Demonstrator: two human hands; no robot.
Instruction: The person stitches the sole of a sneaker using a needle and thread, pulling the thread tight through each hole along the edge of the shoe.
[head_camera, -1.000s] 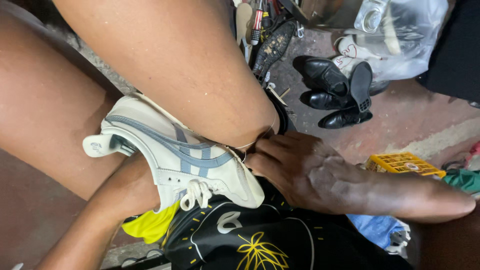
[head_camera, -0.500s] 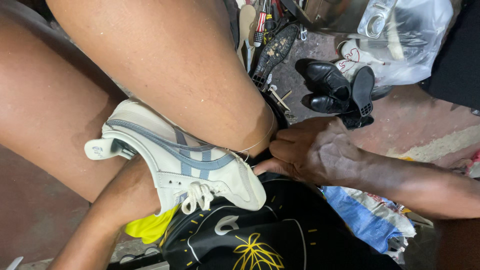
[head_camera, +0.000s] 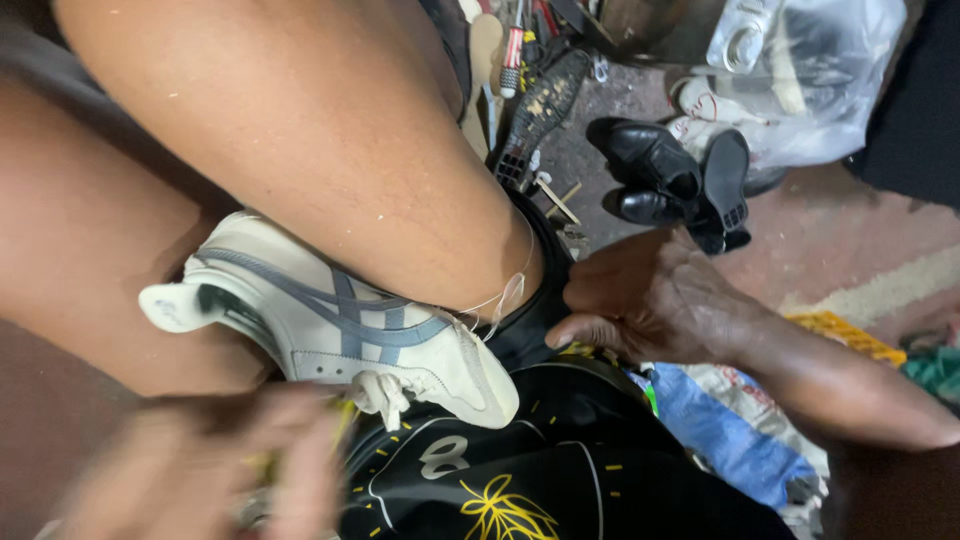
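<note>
I am looking down at a cream sneaker (head_camera: 340, 330) with grey stripes, lying on its side in the centre left of the frame, wedged under my bare knee (head_camera: 330, 150), its toe pointing lower right. A pale thread (head_camera: 500, 295) is looping from the shoe's upper edge across my knee. My right hand (head_camera: 650, 295) is sitting right of centre, fingers curled inward and pinched together near the thread's end, though I cannot tell whether they are gripping it. My left hand (head_camera: 210, 465) is blurring across the lower left, just below the shoe's laces, its grip unclear. A black printed cloth (head_camera: 530, 470) is lying beneath. Black dress shoes (head_camera: 670, 185) are resting in the upper right
</note>
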